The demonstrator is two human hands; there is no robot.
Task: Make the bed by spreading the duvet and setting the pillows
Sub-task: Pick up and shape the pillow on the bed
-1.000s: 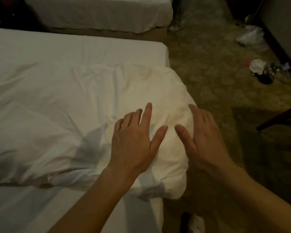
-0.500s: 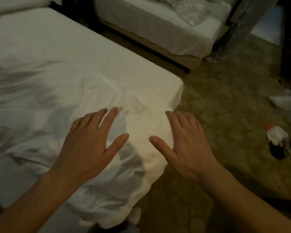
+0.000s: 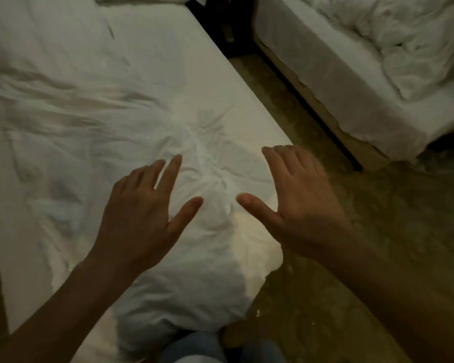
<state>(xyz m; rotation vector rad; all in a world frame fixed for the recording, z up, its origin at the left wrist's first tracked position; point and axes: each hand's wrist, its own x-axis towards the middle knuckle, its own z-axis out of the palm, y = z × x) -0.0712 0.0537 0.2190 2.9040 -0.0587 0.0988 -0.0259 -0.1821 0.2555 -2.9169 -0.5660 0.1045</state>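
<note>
While both hands hang spread over the near right corner of the bed, we judge the step in hand to be the spreading of the duvet, with that corner not yet laid flat. The left hand (image 3: pixel 139 218) has its fingers straight and splayed, palm down, over the crumpled white fabric duvet (image 3: pixel 95 132); whether it presses the cloth or hovers just above it we cannot tell. The right hand (image 3: pixel 302 203) is likewise flat and splayed, holding nothing, and sits at the bed's right edge, partly over the patterned olive carpet (image 3: pixel 378 244). The 2 hands are apart, thumbs pointing toward each other.

The duvet lies across the white-sheeted mattress (image 3: pixel 173 48), bunched into a thick wad (image 3: pixel 207 279) that overhangs the near right corner. No pillow is clearly identifiable on this bed. A 2nd bed with rumpled white linen (image 3: pixel 378 48) stands far right.

We judge the next move calls for gripping the wad's edge and drawing it out square.
</note>
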